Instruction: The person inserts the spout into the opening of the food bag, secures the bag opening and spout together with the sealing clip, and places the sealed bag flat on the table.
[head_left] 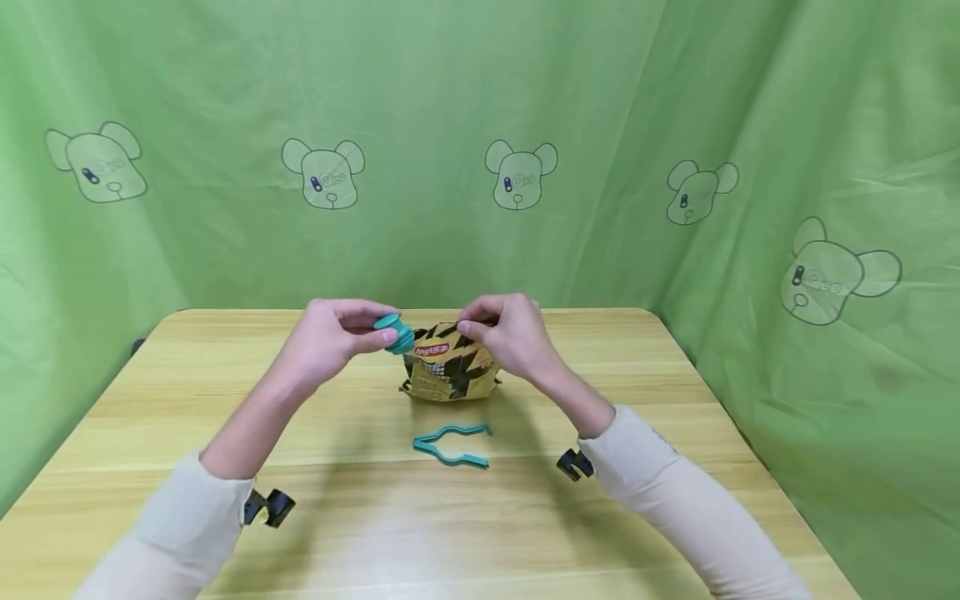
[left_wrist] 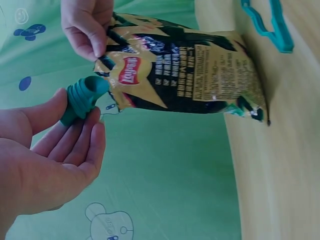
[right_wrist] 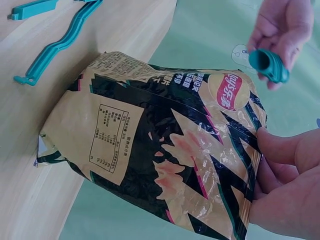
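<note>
A black-and-gold Lay's chip bag stands upright on the table. My right hand pinches its top edge between thumb and fingers, as the right wrist view shows from close by. Beside the bag's upper left corner, my left hand holds a teal threaded spout between thumb and fingers. The spout's round opening faces the bag, and in the right wrist view a gap shows between the two. On the table in front of the bag lies a teal hinged bag clip, its two arms spread apart.
The light wooden table reaches back to a green curtain printed with bear heads. More curtain hangs along the right side. A small black device sits at each wrist, by the white sleeves.
</note>
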